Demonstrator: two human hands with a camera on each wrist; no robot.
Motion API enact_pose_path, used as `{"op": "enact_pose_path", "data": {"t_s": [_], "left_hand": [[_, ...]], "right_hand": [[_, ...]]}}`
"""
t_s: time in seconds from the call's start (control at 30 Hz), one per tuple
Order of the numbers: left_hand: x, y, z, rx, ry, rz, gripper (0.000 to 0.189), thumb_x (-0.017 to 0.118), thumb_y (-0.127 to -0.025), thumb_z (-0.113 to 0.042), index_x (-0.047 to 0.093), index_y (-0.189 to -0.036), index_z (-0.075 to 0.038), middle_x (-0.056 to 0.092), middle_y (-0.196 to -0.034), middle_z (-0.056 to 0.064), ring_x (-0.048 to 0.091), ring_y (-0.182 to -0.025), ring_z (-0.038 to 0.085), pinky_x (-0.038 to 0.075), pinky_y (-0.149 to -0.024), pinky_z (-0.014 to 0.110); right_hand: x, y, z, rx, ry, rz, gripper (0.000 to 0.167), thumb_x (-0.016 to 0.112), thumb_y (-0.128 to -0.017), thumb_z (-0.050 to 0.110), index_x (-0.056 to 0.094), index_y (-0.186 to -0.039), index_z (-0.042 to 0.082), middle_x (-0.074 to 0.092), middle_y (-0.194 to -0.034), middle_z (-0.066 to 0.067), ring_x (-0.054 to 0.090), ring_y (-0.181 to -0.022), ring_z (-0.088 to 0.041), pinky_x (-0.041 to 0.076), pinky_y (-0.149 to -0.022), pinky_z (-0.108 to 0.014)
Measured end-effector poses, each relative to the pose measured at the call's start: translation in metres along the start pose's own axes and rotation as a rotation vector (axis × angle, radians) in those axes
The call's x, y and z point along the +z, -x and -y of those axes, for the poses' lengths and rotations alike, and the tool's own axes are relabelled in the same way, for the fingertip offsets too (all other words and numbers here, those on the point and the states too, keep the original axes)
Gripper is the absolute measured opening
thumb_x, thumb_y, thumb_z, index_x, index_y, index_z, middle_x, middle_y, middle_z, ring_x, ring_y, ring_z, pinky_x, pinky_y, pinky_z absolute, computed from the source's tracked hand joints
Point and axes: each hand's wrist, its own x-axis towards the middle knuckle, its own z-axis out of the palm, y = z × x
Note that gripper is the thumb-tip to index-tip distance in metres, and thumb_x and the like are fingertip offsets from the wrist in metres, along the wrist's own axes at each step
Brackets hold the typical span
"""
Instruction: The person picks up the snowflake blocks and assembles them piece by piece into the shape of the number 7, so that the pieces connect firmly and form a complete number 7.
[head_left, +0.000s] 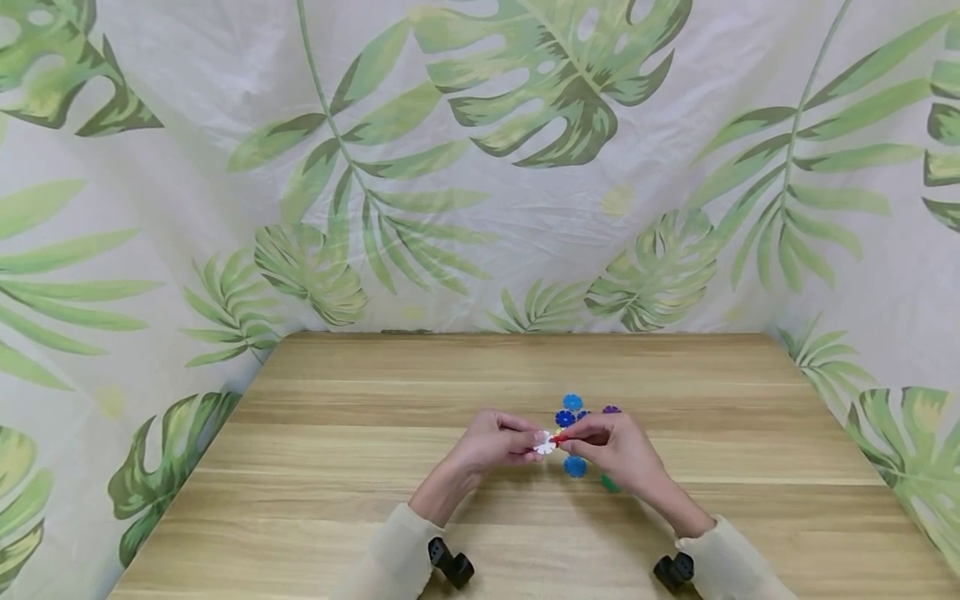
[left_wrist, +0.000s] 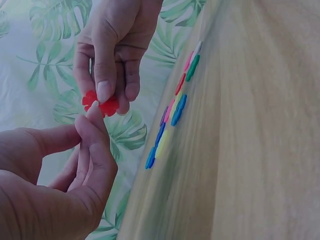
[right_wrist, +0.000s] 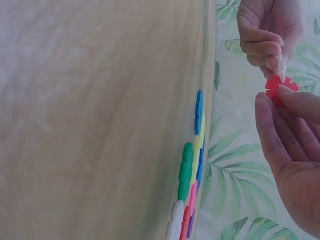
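Observation:
My left hand point(head_left: 495, 440) pinches a white notched plastic disc point(head_left: 545, 447) between thumb and fingers. Facing it, my right hand point(head_left: 622, 452) pinches a red notched disc point(right_wrist: 272, 90) by its edge. The two discs meet at an angle above the table, the red one's edge at the white one's rim. Whether their slots are interlocked cannot be made out. Seen from the left wrist, the red disc point(left_wrist: 109, 107) lies under the right thumb, while the white one is mostly hidden by the left fingers.
Several loose notched discs lie flat on the wooden table point(head_left: 337, 500) near the hands, among them a light blue disc point(head_left: 573, 402), a blue disc point(head_left: 575, 467), a green disc point(right_wrist: 185, 170) and a white disc point(right_wrist: 175, 220). A leaf-patterned cloth point(head_left: 525, 208) hangs behind the table.

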Motion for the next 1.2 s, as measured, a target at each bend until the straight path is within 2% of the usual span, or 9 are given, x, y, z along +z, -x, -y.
{"op": "enact_pose_path", "data": {"t_s": [0.17, 0.33, 0.6, 0.77, 0.93, 1.07, 1.2], "left_hand": [[0.004, 0.0, 0.0, 0.004, 0.0, -0.02, 0.019, 0.075, -0.096, -0.005, 0.076, -0.109, 0.009, 0.077, -0.096, 0.013, 0.074, -0.073, 0.011, 0.065, -0.078, 0.026], [0.006, 0.0, 0.002, 0.015, 0.001, -0.021, 0.018, 0.073, -0.096, -0.002, 0.075, -0.108, 0.011, 0.077, -0.091, 0.01, 0.072, -0.071, 0.01, 0.065, -0.076, 0.025], [0.007, 0.001, 0.002, -0.006, 0.003, -0.019, 0.019, 0.073, -0.096, -0.004, 0.076, -0.11, 0.008, 0.077, -0.091, 0.009, 0.072, -0.072, 0.01, 0.064, -0.074, 0.023], [0.007, 0.002, 0.005, -0.004, -0.006, -0.011, 0.022, 0.075, -0.096, -0.007, 0.076, -0.112, 0.008, 0.078, -0.096, 0.011, 0.073, -0.073, 0.011, 0.063, -0.071, 0.02], [0.006, 0.004, 0.006, -0.015, -0.017, -0.03, 0.022, 0.077, -0.096, -0.011, 0.077, -0.111, 0.005, 0.079, -0.098, 0.012, 0.074, -0.073, 0.012, 0.062, -0.069, 0.019], [0.003, 0.005, 0.006, -0.023, -0.022, -0.038, 0.021, 0.077, -0.096, -0.012, 0.078, -0.11, 0.003, 0.079, -0.098, 0.012, 0.075, -0.074, 0.012, 0.063, -0.07, 0.02], [-0.005, 0.009, 0.003, -0.021, -0.03, -0.032, 0.022, 0.076, -0.096, -0.012, 0.077, -0.112, 0.003, 0.078, -0.098, 0.011, 0.075, -0.076, 0.013, 0.064, -0.074, 0.023]], "right_hand": [[0.001, 0.0, 0.0, 0.016, 0.002, 0.001, 0.005, 0.08, -0.092, 0.01, 0.082, -0.097, 0.009, 0.08, -0.095, -0.009, 0.079, -0.085, -0.027, 0.064, -0.07, -0.026], [0.001, 0.001, 0.0, 0.035, -0.014, 0.009, 0.004, 0.081, -0.092, 0.01, 0.082, -0.095, 0.009, 0.08, -0.094, -0.01, 0.079, -0.086, -0.032, 0.065, -0.07, -0.031], [-0.001, 0.001, -0.002, 0.036, 0.026, -0.001, 0.004, 0.083, -0.09, 0.013, 0.083, -0.094, 0.013, 0.081, -0.094, -0.007, 0.077, -0.082, -0.015, 0.061, -0.069, -0.021], [-0.005, -0.001, -0.005, 0.019, 0.022, 0.056, 0.015, 0.083, -0.091, 0.015, 0.081, -0.104, 0.007, 0.082, -0.1, -0.009, 0.078, -0.089, -0.016, 0.062, -0.075, -0.019], [-0.024, -0.001, -0.005, 0.01, 0.119, 0.112, 0.034, 0.082, -0.093, 0.024, 0.076, -0.118, 0.002, 0.079, -0.112, -0.014, 0.077, -0.1, -0.02, 0.063, -0.083, -0.022], [-0.044, 0.002, -0.007, 0.037, 0.235, 0.132, 0.037, 0.081, -0.094, 0.028, 0.075, -0.121, 0.004, 0.078, -0.118, -0.015, 0.075, -0.105, -0.023, 0.064, -0.089, -0.031], [-0.061, 0.007, -0.014, 0.102, 0.302, 0.15, 0.036, 0.081, -0.093, 0.025, 0.074, -0.122, 0.006, 0.076, -0.122, -0.015, 0.073, -0.11, -0.029, 0.064, -0.092, -0.042]]}}
